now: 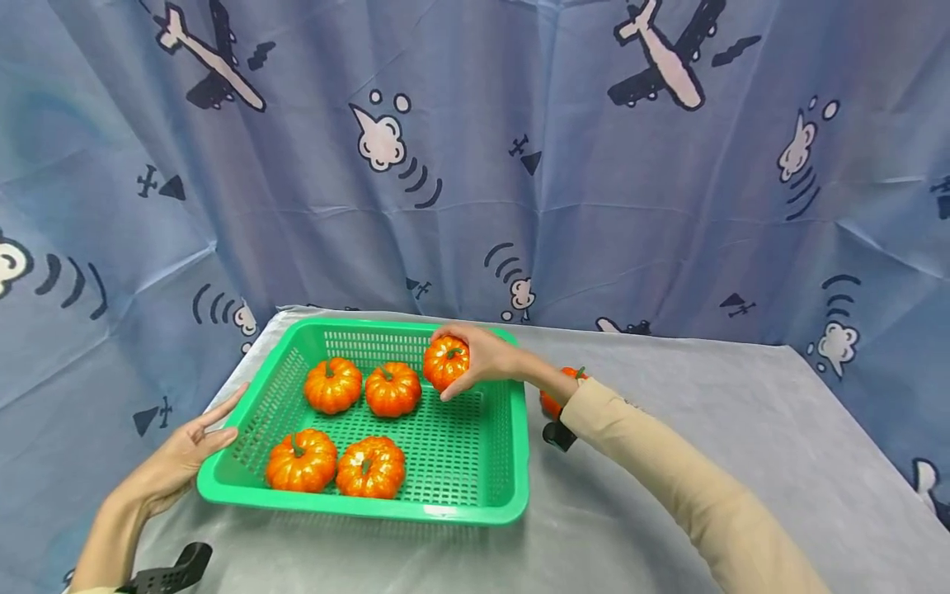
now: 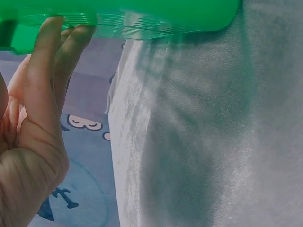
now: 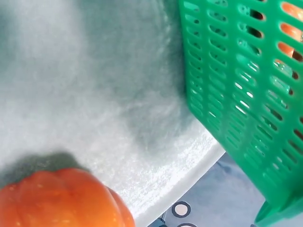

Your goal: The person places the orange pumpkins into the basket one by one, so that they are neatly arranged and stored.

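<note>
My right hand (image 1: 482,356) grips a pumpkin (image 1: 445,361) at the basket's (image 1: 512,429) back right corner; left hand (image 1: 181,454) flat, fingers straight against the left rim. Risk: the pumpkin slips and knocks its neighbour (image 1: 392,389).

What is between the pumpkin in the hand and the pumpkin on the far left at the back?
One more pumpkin sits between the held pumpkin and the back-left pumpkin, seen in the head view.
</note>
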Demonstrator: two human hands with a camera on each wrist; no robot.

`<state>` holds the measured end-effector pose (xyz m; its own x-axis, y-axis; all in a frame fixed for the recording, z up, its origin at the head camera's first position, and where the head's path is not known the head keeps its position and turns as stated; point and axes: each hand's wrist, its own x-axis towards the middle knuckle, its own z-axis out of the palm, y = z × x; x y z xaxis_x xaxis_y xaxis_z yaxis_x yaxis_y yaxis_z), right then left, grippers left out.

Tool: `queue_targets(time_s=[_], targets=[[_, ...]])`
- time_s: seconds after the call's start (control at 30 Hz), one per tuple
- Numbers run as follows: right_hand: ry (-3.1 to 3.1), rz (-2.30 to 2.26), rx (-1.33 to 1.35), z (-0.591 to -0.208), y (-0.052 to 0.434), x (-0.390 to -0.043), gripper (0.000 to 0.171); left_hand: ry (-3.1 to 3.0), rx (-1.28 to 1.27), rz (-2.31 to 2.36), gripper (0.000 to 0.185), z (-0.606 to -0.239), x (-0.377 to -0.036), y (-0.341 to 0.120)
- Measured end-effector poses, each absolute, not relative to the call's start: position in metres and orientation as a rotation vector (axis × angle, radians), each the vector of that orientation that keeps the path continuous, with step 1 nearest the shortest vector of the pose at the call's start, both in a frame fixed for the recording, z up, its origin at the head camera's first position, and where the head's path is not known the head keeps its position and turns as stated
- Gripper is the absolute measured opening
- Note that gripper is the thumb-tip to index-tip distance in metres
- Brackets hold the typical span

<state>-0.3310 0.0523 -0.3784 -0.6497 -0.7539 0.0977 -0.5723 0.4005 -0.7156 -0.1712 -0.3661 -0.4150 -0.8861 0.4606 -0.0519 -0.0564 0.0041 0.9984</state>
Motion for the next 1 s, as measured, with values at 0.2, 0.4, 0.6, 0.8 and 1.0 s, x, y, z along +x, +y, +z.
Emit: queue_targets(time_s=[0.2,0.4,0.6,0.8,1.0], targets=[[2.494,-0.992,-1.179,-0.3833,0.0475,-0.3264,0.074,1.874,0.442,1.954,0.057,-0.4161,-0.1717,-0.3666],[2.535,-0.917,-1.169,-0.3821,0.0463,-0.3228,0.078,1.944,0.401,1.937,0.058,-0.4171,-0.1702,-0.3666],[2.587,-0.796,-1.218,-0.3799,0.0462,-0.3209,0.079,1.949,0.411,1.962,0.059,-0.4189,-0.1689,-0.3663],[2.631,-0.722,-1.285,-0.3813,0.0470,-0.3208,0.079,1.825,0.479,2.007,0.058,-0.4192,-0.1708,-0.3671],[2.644,-0.702,-1.365,-0.3842,0.0470,-0.3216,0.080,1.798,0.480,2.020,0.059,-0.4190,-0.1706,-0.3665]])
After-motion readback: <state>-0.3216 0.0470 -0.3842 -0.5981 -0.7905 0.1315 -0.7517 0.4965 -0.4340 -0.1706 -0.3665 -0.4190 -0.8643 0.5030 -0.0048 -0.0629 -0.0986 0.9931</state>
